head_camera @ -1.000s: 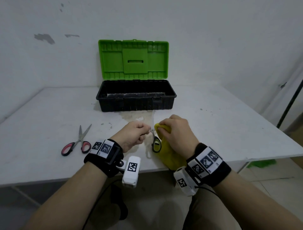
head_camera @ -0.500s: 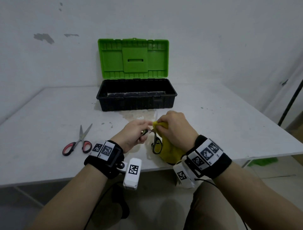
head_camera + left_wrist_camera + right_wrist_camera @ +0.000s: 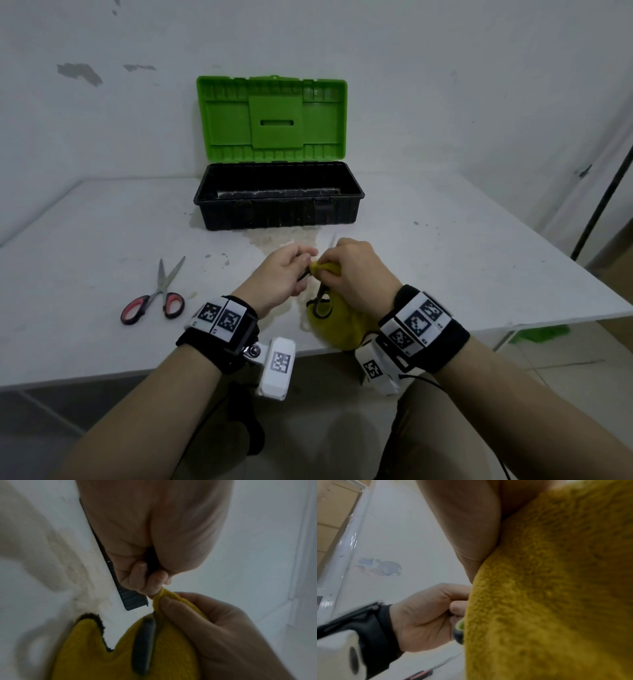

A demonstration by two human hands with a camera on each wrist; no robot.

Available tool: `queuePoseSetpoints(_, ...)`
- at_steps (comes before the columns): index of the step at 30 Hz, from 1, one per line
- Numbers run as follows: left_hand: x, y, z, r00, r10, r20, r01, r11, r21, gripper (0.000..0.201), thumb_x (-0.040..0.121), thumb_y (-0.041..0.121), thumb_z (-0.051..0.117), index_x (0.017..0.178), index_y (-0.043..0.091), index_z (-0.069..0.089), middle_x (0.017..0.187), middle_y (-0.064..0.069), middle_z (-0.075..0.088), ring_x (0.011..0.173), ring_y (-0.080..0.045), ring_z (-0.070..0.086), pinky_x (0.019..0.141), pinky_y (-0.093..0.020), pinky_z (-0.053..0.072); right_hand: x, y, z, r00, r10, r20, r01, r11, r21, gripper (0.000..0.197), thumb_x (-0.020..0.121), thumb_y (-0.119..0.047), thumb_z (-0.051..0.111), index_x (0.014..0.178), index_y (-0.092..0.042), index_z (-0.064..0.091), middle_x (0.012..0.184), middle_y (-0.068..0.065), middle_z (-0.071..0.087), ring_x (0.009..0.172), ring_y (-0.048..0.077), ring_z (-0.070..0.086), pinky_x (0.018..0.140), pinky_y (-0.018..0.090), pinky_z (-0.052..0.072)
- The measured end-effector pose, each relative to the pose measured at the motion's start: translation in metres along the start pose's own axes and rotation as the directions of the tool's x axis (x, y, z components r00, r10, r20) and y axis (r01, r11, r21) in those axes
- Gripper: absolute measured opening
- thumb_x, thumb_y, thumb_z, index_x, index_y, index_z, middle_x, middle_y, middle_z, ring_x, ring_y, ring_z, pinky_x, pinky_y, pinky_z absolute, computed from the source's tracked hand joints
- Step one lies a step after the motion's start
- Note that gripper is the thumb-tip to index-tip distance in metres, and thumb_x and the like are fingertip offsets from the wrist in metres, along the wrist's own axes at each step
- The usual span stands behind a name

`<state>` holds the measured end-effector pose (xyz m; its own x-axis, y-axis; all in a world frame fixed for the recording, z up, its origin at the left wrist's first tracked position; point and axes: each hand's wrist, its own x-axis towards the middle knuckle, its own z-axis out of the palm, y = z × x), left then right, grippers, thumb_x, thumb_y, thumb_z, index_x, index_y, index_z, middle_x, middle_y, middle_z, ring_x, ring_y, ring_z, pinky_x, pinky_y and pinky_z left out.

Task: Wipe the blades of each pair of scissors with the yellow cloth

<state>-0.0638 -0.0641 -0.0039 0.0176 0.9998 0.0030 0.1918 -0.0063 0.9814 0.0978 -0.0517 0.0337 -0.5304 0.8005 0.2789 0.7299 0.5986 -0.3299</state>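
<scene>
Black-handled scissors [image 3: 321, 303] are held above the table's front edge. My left hand [image 3: 304, 264] grips one black handle [image 3: 151, 559]; the other handle loop [image 3: 143, 642] hangs down in front of the yellow cloth [image 3: 342, 329]. My right hand [image 3: 329, 274] pinches a fold of the cloth [image 3: 164, 595] around the blade, right next to the left fingers. The blade is mostly hidden inside the cloth; a thin tip shows beyond the right hand. The cloth [image 3: 547, 601] fills the right wrist view. Red-handled scissors [image 3: 154, 298] lie slightly apart-bladed on the table at the left.
A black toolbox [image 3: 277, 209] with its green lid [image 3: 272, 120] raised stands at the back middle of the white table [image 3: 462, 260]. A stained patch lies in front of it. A wall is close behind, and a dark pole [image 3: 603, 192] stands at the right.
The right hand with the cloth has slid a little left along the blade toward the left hand. The two hands are now closer together.
</scene>
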Motion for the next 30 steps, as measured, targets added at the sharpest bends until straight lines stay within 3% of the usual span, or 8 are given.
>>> queuePoseSetpoints(4,0.0,-0.003,-0.003,0.982,0.027,-0.187,-0.011,0.997,0.082,0.031,0.105,0.028,0.045,0.091,0.013,0.069,0.081,-0.003,0.061,0.055,-0.011,0.05,0.053,-0.024,0.044,0.0,0.011,-0.008,0.998,0.06,-0.018,-0.06,0.998,0.024,0.023,0.09,-0.033,0.062,0.1,-0.015,0.072,0.091,0.002,0.055,0.083,0.018,0.052,0.073,0.026,0.042)
queuePoseSetpoints(6,0.002,-0.003,-0.003,0.964,0.067,-0.259,-0.026,0.987,0.16,0.038,0.104,0.035,0.047,0.083,0.011,0.067,0.073,-0.001,0.061,0.056,-0.013,0.054,0.055,-0.028,0.047,-0.001,0.008,-0.009,0.999,0.028,-0.038,-0.027,0.999,0.04,0.022,0.089,-0.031,0.063,0.1,-0.015,0.073,0.088,-0.001,0.052,0.079,0.014,0.047,0.071,0.024,0.038)
queuePoseSetpoints(9,0.004,-0.003,0.0,0.943,0.124,-0.308,-0.051,0.971,0.235,0.043,0.102,0.04,0.048,0.073,0.011,0.058,0.063,0.001,0.058,0.048,-0.014,0.052,0.052,-0.031,0.043,-0.003,0.0,-0.005,0.999,-0.019,-0.05,0.022,0.998,0.056,0.019,0.089,-0.03,0.063,0.099,-0.016,0.073,0.085,-0.002,0.051,0.077,0.014,0.049,0.069,0.024,0.04)
queuePoseSetpoints(14,0.006,-0.004,0.001,0.94,0.119,-0.32,-0.041,0.97,0.24,0.043,0.102,0.044,0.047,0.077,0.011,0.057,0.066,-0.002,0.057,0.048,-0.014,0.053,0.052,-0.031,0.044,-0.004,-0.003,0.003,0.998,-0.053,-0.017,0.053,0.998,0.042,0.02,0.09,-0.03,0.063,0.101,-0.016,0.072,0.086,-0.004,0.049,0.078,0.013,0.049,0.069,0.021,0.039)
queuePoseSetpoints(19,0.004,-0.008,-0.002,0.93,0.053,-0.363,-0.003,0.99,0.138,0.039,0.102,0.041,0.048,0.087,0.007,0.059,0.079,-0.004,0.057,0.062,-0.016,0.054,0.052,-0.025,0.045,-0.001,0.01,-0.002,0.997,0.051,-0.051,-0.051,0.999,0.003,0.017,0.091,-0.024,0.062,0.101,-0.014,0.071,0.09,-0.002,0.047,0.082,0.017,0.053,0.07,0.023,0.041)
queuePoseSetpoints(21,0.006,-0.009,-0.001,0.933,0.038,-0.358,0.014,0.99,0.143,0.039,0.102,0.041,0.048,0.089,0.006,0.06,0.08,-0.003,0.058,0.064,-0.017,0.055,0.052,-0.025,0.044,-0.002,0.009,-0.002,0.998,0.004,-0.07,-0.003,1.0,0.018,0.017,0.09,-0.025,0.064,0.101,-0.015,0.072,0.088,-0.004,0.047,0.077,0.014,0.051,0.069,0.021,0.039)
queuePoseSetpoints(25,0.009,-0.009,0.005,0.957,0.037,-0.288,-0.006,0.994,0.107,0.04,0.101,0.042,0.049,0.081,0.008,0.057,0.072,-0.004,0.055,0.055,-0.017,0.049,0.048,-0.026,0.039,-0.006,-0.006,0.009,0.993,-0.12,0.004,0.12,0.993,0.001,0.019,0.091,-0.025,0.062,0.104,-0.016,0.071,0.089,-0.003,0.046,0.075,0.015,0.051,0.067,0.022,0.039)
queuePoseSetpoints(30,0.005,-0.011,0.0,0.939,0.041,-0.34,0.012,0.989,0.151,0.041,0.102,0.042,0.047,0.09,0.005,0.061,0.079,-0.003,0.059,0.062,-0.017,0.054,0.053,-0.027,0.045,-0.007,0.004,0.004,0.994,-0.068,0.09,0.071,0.997,-0.031,0.019,0.09,-0.024,0.061,0.103,-0.015,0.073,0.089,-0.002,0.047,0.077,0.018,0.054,0.069,0.026,0.045)
